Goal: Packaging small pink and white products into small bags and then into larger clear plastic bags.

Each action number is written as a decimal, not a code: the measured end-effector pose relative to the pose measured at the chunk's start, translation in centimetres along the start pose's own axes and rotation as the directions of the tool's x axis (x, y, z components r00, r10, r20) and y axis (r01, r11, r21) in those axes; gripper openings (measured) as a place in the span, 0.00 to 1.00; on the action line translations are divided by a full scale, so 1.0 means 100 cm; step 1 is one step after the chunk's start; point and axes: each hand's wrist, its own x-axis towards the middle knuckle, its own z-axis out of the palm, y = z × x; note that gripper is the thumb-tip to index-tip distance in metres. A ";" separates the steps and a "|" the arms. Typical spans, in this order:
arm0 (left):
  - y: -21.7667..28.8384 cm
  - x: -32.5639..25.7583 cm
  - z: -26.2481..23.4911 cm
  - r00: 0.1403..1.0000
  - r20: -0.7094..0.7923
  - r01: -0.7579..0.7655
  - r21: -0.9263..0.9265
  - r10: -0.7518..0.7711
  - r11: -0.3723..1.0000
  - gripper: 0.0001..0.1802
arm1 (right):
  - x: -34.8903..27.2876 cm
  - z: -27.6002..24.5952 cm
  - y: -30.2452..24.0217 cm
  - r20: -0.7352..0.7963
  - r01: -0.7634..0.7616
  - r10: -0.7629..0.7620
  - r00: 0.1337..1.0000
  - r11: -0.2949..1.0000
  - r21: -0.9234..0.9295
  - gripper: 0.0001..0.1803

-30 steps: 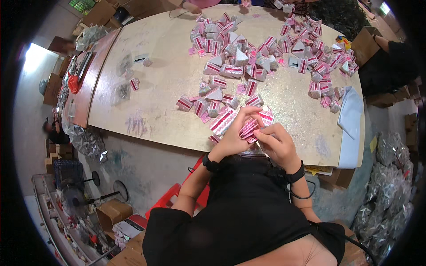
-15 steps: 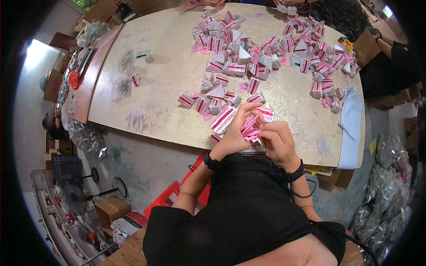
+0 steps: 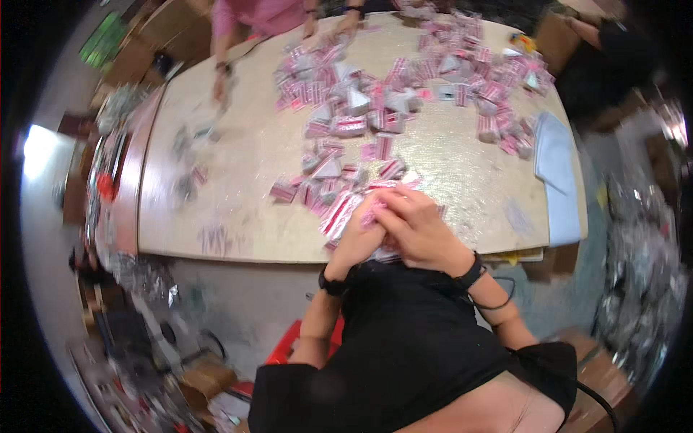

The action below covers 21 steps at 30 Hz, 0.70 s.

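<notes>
Hands come first: your left hand and your right hand are pressed close together at the near edge of the table. Both are curled around a small pink and white packet, which sits right between your fingers. The picture is blurry, so you cannot see just how each finger grips it. A flat striped pack lies touching your left hand. It looks like you are in the middle of folding or closing that little packet. Next you would need a careful pinch and a steady hold. More pink packets are heaped farther across the table, near another person's hand.
</notes>
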 end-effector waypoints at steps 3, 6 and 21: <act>-0.010 -0.008 -0.006 0.994 -0.106 -0.036 -0.015 0.034 0.999 0.16 | 0.011 0.015 -0.004 0.069 -0.012 0.014 0.997 1.000 -0.024 0.23; -0.017 -0.016 -0.005 0.976 -0.160 0.110 -0.204 -0.144 0.973 0.17 | 0.009 0.024 0.008 -0.065 0.134 -0.145 0.987 0.981 -0.141 0.22; -0.038 0.009 0.032 0.992 0.035 0.122 -0.084 -0.119 0.989 0.22 | -0.038 0.013 0.047 -0.005 -0.029 0.031 0.999 0.964 0.266 0.30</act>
